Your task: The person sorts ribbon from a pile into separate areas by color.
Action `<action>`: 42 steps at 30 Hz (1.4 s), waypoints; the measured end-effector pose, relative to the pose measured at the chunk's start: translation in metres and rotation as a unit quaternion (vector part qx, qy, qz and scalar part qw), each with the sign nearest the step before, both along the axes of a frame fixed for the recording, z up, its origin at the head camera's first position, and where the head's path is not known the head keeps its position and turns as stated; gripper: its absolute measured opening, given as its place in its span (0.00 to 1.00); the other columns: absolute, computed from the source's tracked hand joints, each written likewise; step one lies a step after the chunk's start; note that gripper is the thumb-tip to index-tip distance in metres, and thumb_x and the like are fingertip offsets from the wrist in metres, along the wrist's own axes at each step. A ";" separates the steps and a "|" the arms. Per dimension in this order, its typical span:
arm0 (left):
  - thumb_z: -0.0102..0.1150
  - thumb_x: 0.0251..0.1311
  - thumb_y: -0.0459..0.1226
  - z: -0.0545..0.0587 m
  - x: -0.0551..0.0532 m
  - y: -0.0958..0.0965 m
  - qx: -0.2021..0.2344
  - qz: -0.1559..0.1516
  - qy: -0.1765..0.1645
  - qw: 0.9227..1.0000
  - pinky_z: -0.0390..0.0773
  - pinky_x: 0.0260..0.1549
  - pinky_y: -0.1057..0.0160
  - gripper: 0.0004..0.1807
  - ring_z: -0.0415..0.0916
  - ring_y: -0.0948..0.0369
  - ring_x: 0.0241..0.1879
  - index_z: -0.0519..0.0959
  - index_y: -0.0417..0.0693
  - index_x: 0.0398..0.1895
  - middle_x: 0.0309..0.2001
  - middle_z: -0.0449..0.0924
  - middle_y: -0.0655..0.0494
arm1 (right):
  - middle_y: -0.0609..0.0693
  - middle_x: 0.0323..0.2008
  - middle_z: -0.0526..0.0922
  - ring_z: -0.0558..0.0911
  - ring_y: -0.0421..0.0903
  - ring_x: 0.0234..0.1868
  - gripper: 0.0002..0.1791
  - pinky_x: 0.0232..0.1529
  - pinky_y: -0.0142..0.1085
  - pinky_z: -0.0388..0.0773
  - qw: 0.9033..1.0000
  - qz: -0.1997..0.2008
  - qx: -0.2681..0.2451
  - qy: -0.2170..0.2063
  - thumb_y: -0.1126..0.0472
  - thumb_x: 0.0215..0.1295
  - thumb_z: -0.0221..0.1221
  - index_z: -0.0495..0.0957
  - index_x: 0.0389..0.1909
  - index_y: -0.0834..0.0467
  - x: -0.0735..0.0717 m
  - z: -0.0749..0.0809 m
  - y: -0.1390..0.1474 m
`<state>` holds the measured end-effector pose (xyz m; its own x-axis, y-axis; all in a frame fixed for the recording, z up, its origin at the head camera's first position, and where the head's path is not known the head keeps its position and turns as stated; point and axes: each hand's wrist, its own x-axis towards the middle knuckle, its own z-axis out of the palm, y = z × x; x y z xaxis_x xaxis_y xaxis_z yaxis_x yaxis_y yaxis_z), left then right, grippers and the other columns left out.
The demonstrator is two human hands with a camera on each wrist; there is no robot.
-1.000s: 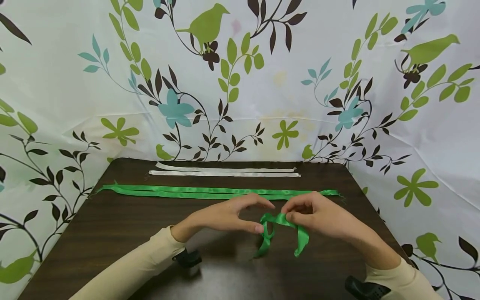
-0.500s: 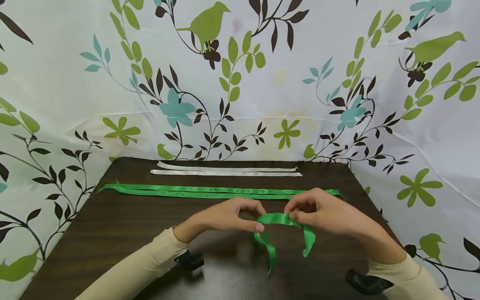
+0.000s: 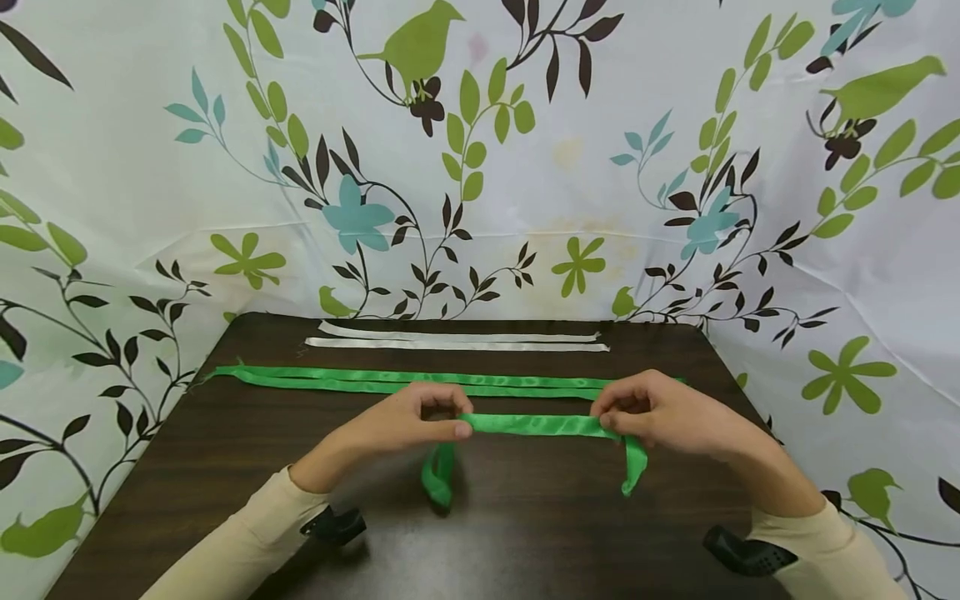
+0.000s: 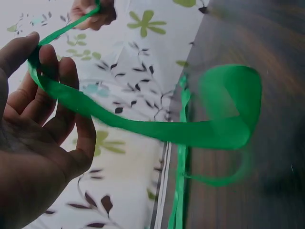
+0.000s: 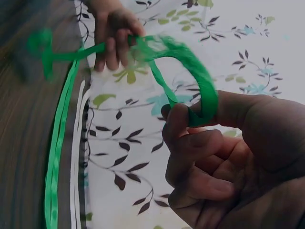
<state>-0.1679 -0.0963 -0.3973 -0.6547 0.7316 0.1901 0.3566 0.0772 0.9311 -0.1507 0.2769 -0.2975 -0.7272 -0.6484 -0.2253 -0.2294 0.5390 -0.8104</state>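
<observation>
A shiny green ribbon [image 3: 536, 425] is stretched nearly level above the table between both hands. My left hand [image 3: 397, 425] pinches it between thumb and fingertips, and a curled tail hangs below. In the left wrist view that ribbon [image 4: 167, 131] runs past the fingers into a loose coil. My right hand [image 3: 667, 417] pinches the ribbon near its other end, where a short tail droops. The right wrist view shows the ribbon [image 5: 207, 93] bending round at the right thumb and finger, partly blurred.
Green ribbon strands [image 3: 360, 387] lie side by side across the dark wooden table [image 3: 525, 517], just beyond the hands. Two white ribbons [image 3: 450, 346] lie farther back. Behind the table's far edge hangs a patterned cloth [image 3: 525, 275].
My left hand took hold of the ribbon and slid left along it, drawing the piece between the hands straight. The right hand shifted slightly right, still pinching.
</observation>
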 end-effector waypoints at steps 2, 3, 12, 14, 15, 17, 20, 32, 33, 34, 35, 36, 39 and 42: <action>0.63 0.71 0.41 0.000 0.002 -0.011 0.001 0.013 -0.010 1.000 0.73 0.31 0.58 0.04 0.71 0.58 0.32 0.82 0.55 0.44 0.35 0.78 0.54 | 0.48 0.21 0.73 0.71 0.45 0.18 0.08 0.19 0.37 0.70 1.000 -0.001 0.002 0.000 0.60 0.76 0.58 0.84 0.47 0.58 -0.004 -0.002 0.003; 0.63 0.71 0.40 0.000 0.003 -0.016 0.003 0.018 -0.017 1.000 0.72 0.28 0.58 0.04 0.70 0.58 0.29 0.81 0.54 0.44 0.33 0.76 0.54 | 0.48 0.21 0.73 0.72 0.45 0.19 0.08 0.20 0.37 0.71 1.000 -0.002 0.004 0.003 0.60 0.76 0.58 0.84 0.47 0.58 -0.005 -0.004 0.005; 0.62 0.71 0.36 -0.004 0.009 -0.060 0.011 0.078 -0.025 0.997 0.74 0.34 0.57 0.03 0.72 0.54 0.35 0.81 0.47 0.44 0.35 0.76 0.49 | 0.55 0.26 0.81 0.77 0.48 0.22 0.09 0.26 0.40 0.77 1.000 -0.017 -0.008 -0.003 0.61 0.77 0.58 0.83 0.48 0.61 -0.021 -0.018 0.020; 0.61 0.72 0.35 -0.006 0.009 -0.069 0.011 0.090 -0.024 0.996 0.75 0.34 0.56 0.03 0.72 0.53 0.35 0.81 0.47 0.43 0.36 0.76 0.48 | 0.56 0.28 0.81 0.78 0.51 0.23 0.10 0.28 0.42 0.78 1.000 -0.020 -0.014 -0.007 0.61 0.77 0.57 0.83 0.49 0.62 -0.027 -0.023 0.024; 0.61 0.72 0.35 -0.006 0.009 -0.073 0.010 0.097 -0.025 0.995 0.75 0.35 0.56 0.03 0.72 0.53 0.35 0.81 0.47 0.43 0.37 0.76 0.48 | 0.57 0.29 0.82 0.79 0.51 0.25 0.10 0.31 0.42 0.79 1.000 -0.022 -0.014 -0.007 0.61 0.77 0.57 0.83 0.49 0.62 -0.029 -0.025 0.026; 0.61 0.72 0.36 -0.007 0.010 -0.082 0.001 0.114 -0.020 0.993 0.75 0.35 0.57 0.03 0.73 0.54 0.36 0.81 0.48 0.43 0.38 0.78 0.48 | 0.58 0.30 0.82 0.80 0.52 0.27 0.10 0.35 0.43 0.80 0.999 -0.028 -0.014 -0.009 0.61 0.77 0.57 0.82 0.49 0.62 -0.034 -0.031 0.030; 0.62 0.72 0.37 -0.009 0.013 -0.095 -0.015 0.141 -0.013 0.990 0.75 0.35 0.56 0.04 0.73 0.54 0.36 0.81 0.47 0.44 0.37 0.77 0.48 | 0.61 0.33 0.82 0.81 0.51 0.31 0.11 0.39 0.43 0.79 0.999 -0.036 -0.013 -0.012 0.59 0.77 0.58 0.82 0.49 0.61 -0.040 -0.039 0.035; 0.63 0.71 0.44 -0.011 0.019 -0.152 -0.076 0.265 -0.018 0.961 0.75 0.40 0.53 0.08 0.74 0.47 0.43 0.82 0.52 0.45 0.42 0.80 0.47 | 0.70 0.39 0.81 0.81 0.51 0.32 0.13 0.33 0.45 0.80 0.997 -0.035 -0.045 -0.054 0.59 0.78 0.57 0.80 0.52 0.64 -0.053 -0.059 0.050; 0.63 0.71 0.45 -0.012 0.019 -0.157 -0.082 0.275 -0.011 0.958 0.75 0.40 0.55 0.08 0.74 0.49 0.44 0.82 0.52 0.45 0.42 0.80 0.48 | 0.69 0.39 0.82 0.81 0.52 0.33 0.13 0.33 0.45 0.80 0.997 -0.036 -0.046 -0.057 0.59 0.78 0.57 0.80 0.52 0.64 -0.054 -0.060 0.050; 0.63 0.71 0.45 -0.012 0.019 -0.161 -0.085 0.285 -0.006 0.955 0.74 0.39 0.56 0.08 0.73 0.51 0.44 0.82 0.52 0.45 0.42 0.80 0.49 | 0.68 0.39 0.82 0.82 0.52 0.34 0.13 0.34 0.45 0.80 0.996 -0.037 -0.047 -0.060 0.58 0.78 0.57 0.79 0.52 0.64 -0.054 -0.061 0.051; 0.64 0.71 0.45 -0.013 0.019 -0.165 -0.089 0.296 -0.003 0.951 0.73 0.36 0.56 0.08 0.72 0.53 0.40 0.82 0.52 0.45 0.40 0.80 0.49 | 0.68 0.39 0.82 0.82 0.53 0.35 0.13 0.34 0.45 0.80 0.996 -0.037 -0.049 -0.062 0.58 0.78 0.57 0.79 0.52 0.64 -0.054 -0.061 0.052; 0.64 0.70 0.46 -0.013 0.018 -0.169 -0.093 0.307 0.000 0.947 0.72 0.36 0.57 0.09 0.71 0.54 0.41 0.82 0.52 0.44 0.40 0.80 0.50 | 0.67 0.39 0.82 0.82 0.54 0.36 0.14 0.34 0.45 0.80 0.996 -0.036 -0.049 -0.063 0.58 0.78 0.57 0.79 0.52 0.64 -0.054 -0.062 0.053; 0.63 0.71 0.47 -0.016 0.017 -0.183 -0.106 0.333 0.005 0.937 0.71 0.37 0.59 0.11 0.69 0.56 0.42 0.81 0.51 0.45 0.40 0.80 0.49 | 0.64 0.39 0.83 0.82 0.54 0.36 0.14 0.36 0.46 0.80 0.995 -0.039 -0.055 -0.067 0.58 0.78 0.56 0.79 0.53 0.65 -0.056 -0.066 0.056; 0.62 0.71 0.48 -0.020 0.014 -0.197 -0.115 0.355 0.003 0.928 0.70 0.41 0.58 0.13 0.68 0.55 0.47 0.81 0.49 0.45 0.42 0.81 0.48 | 0.67 0.40 0.83 0.82 0.55 0.37 0.14 0.37 0.45 0.81 0.994 -0.042 -0.064 -0.072 0.59 0.78 0.56 0.78 0.54 0.67 -0.059 -0.072 0.061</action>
<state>-0.1544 -0.2935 -0.4177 -0.9866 0.1376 0.0875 0.1447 0.4908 0.8592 -0.2094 0.3381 -0.3699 -0.7467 -0.6159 -0.2511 -0.0642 0.4424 -0.8945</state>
